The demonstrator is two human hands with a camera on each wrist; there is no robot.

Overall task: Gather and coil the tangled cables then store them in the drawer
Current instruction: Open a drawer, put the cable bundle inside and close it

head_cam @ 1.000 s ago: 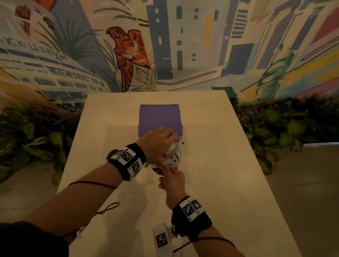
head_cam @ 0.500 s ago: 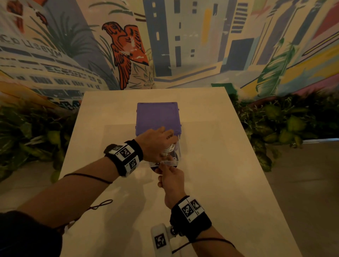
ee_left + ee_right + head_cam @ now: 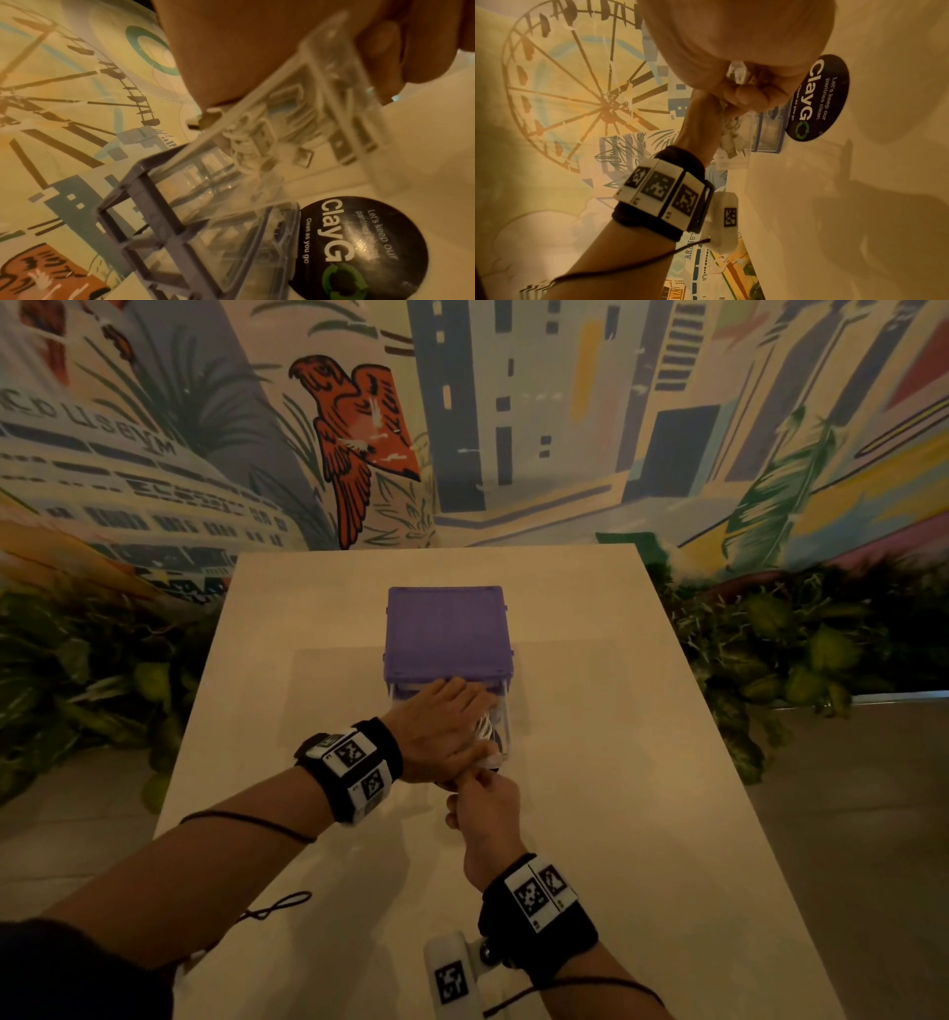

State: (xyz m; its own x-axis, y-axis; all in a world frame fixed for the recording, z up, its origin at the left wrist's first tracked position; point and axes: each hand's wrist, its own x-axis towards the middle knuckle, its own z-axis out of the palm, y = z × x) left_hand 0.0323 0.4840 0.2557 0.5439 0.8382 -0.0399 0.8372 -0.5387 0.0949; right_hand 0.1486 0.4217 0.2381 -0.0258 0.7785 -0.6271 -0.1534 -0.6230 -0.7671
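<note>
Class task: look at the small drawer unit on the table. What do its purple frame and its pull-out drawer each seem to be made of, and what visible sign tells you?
Purple frame: probably moulded plastic, opaque and matt, with a ribbed top and thin struts.
Drawer: probably clear hard plastic, glossy; the white coiled cable inside shows through its wall.

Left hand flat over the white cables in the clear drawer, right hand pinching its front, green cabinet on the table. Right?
Not quite: the cabinet is purple, as the head view shows. Left hand does lie over the white cables in the clear drawer; right hand pinches its front.
</note>
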